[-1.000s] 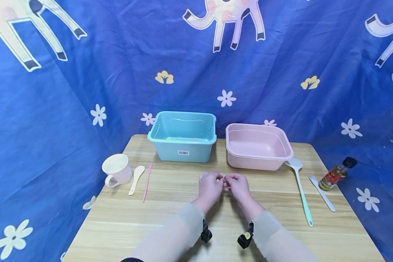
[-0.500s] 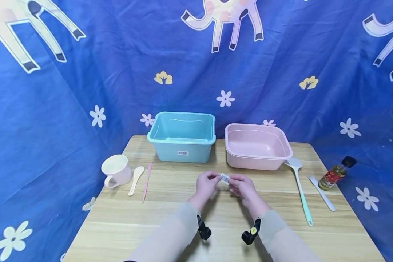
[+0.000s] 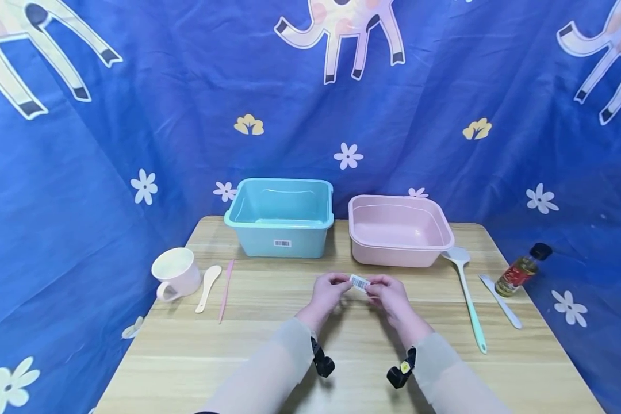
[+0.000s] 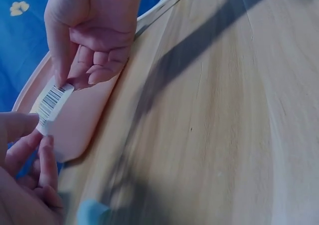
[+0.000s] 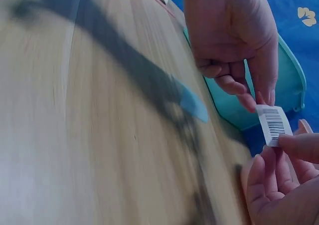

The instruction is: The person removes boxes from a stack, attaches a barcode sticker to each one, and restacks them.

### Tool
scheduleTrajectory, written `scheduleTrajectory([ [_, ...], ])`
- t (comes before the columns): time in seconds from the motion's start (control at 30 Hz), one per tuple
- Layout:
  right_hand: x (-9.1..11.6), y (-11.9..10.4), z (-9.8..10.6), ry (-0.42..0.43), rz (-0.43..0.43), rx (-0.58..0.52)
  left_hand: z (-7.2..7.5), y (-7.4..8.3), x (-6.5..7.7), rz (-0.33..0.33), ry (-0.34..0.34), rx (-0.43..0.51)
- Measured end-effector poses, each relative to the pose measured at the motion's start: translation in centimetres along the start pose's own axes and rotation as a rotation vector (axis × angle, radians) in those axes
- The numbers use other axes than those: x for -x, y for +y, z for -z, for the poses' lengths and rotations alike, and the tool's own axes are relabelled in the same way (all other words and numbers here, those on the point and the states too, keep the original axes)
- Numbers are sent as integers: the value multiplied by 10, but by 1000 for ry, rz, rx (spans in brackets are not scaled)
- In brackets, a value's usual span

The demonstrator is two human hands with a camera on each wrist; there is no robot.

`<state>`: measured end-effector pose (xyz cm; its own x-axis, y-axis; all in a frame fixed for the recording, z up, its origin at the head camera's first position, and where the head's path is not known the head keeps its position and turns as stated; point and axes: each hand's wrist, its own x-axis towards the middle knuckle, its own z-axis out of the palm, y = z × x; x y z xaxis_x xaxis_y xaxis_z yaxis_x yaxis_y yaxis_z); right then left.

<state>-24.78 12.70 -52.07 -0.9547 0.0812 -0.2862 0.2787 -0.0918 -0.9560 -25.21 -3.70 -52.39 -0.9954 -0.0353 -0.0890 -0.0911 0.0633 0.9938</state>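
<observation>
A small white barcode label (image 3: 359, 283) is held up between both hands above the middle of the table. My left hand (image 3: 328, 296) pinches its left end between thumb and fingers, and my right hand (image 3: 390, 299) pinches its right end. In the left wrist view the barcode label (image 4: 51, 105) faces the camera, with the left hand (image 4: 30, 172) below and the right hand (image 4: 94, 30) above. The right wrist view shows the label (image 5: 273, 124) between the upper left hand (image 5: 234, 40) and the lower right hand (image 5: 289, 185).
Behind stand a teal basin (image 3: 282, 241) and a pink basin (image 3: 393, 256). On the left are a white mug (image 3: 178, 273), a white spoon (image 3: 207, 290) and a pink knife (image 3: 226, 293). A spatula (image 3: 468, 299), a pale blue knife (image 3: 502, 302) and a black-capped bottle (image 3: 520, 273) lie right.
The hands were together over the label a second ago; they have drawn slightly apart, so its barcode face now shows. The head view has shifted a little to the right.
</observation>
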Motion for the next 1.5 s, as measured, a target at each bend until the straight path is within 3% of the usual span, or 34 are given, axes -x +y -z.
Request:
scheduleTrajectory([
  [0.13, -1, -2, 8, 4, 58, 60, -8, 1, -3, -26, -34, -9],
  [0.3, 0, -7, 18, 17, 101, 105, -19, 5, -7, -36, -63, -86],
  [0.5, -5, -11, 32, 83, 119, 125, -33, 12, -17, -48, -77, -167],
  [0.67, -13, -15, 44, 134, 131, 158, -45, 17, -25, -69, -87, -177],
  [1.07, -32, -20, 58, 192, 178, 180, -81, 25, -39, -76, -44, -170],
  [1.27, -44, -16, 57, 296, 248, 202, -96, 26, -45, -41, -7, -217],
  [1.5, -54, -15, 61, 414, 316, 322, -115, 28, -48, -81, -7, -288],
])
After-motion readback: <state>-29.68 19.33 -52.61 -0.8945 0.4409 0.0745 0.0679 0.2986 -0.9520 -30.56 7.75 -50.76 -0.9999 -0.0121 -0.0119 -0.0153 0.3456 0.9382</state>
